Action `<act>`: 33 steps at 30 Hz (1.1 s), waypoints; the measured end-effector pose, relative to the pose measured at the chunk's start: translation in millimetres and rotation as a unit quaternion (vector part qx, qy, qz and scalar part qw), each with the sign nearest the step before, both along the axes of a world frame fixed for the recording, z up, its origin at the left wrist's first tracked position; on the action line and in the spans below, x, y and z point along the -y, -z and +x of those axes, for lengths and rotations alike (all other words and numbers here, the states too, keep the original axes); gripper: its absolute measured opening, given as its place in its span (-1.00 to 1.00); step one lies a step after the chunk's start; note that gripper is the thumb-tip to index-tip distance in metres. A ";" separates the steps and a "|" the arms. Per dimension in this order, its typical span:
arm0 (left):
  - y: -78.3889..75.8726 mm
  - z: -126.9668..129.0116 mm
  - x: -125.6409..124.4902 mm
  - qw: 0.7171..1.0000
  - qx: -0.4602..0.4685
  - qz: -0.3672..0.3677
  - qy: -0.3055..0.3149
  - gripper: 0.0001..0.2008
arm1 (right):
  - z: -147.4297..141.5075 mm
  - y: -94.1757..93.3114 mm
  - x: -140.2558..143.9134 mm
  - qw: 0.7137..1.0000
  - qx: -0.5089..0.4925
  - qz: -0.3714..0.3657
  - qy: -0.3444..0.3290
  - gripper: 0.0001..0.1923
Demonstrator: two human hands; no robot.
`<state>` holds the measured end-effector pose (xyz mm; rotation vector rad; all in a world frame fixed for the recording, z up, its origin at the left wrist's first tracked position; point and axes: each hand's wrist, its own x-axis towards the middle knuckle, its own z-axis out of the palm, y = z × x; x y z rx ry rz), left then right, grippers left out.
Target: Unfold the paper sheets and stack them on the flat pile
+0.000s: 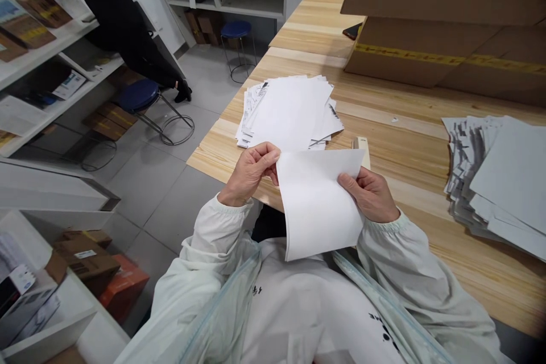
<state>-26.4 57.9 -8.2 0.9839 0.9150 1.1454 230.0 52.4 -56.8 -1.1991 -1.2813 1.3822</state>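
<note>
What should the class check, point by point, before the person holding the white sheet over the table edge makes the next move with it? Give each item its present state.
1. Left hand grips the sheet at its upper left corner: ok.
2. Right hand holds the sheet's right edge: ok.
3. Sheet is a single one, not two stuck together: cannot tell.
4. Bare wood on the table between the fanned middle pile and the right-hand stack: ok.
5. Middle pile squared up: not ok, its sheets lie splayed.
6. Printing on the held sheet: cannot tell, only a blank side shows.
</note>
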 end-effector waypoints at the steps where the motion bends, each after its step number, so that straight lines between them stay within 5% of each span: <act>1: 1.6 0.9 0.7 1.000 0.005 0.002 -0.016 -0.62 | -0.5 0.9 0.5 0.999 0.018 0.025 0.021 -0.60; 7: 19.6 24.2 21.8 1.000 -0.001 0.003 -0.014 -0.54 | -9.4 1.4 7.7 0.950 0.092 0.194 0.228 -0.70; 11: 14.9 42.0 36.1 0.995 -0.054 0.072 -0.046 -0.65 | -14.8 -10.7 11.1 0.911 0.030 0.289 0.292 -0.69; 17: 10.1 47.1 31.2 0.964 -0.089 0.217 -0.127 -0.69 | -16.4 -26.3 8.2 0.909 -0.020 0.333 0.251 -0.72; 23: 38.1 51.9 27.2 0.966 -0.100 0.184 -0.152 -0.69 | -14.1 -5.5 9.1 0.936 -0.014 0.284 0.208 -0.77; 33: 35.4 56.0 29.6 0.964 -0.089 0.204 -0.146 -0.70 | -18.2 2.1 8.3 0.937 -0.005 0.261 0.234 -0.61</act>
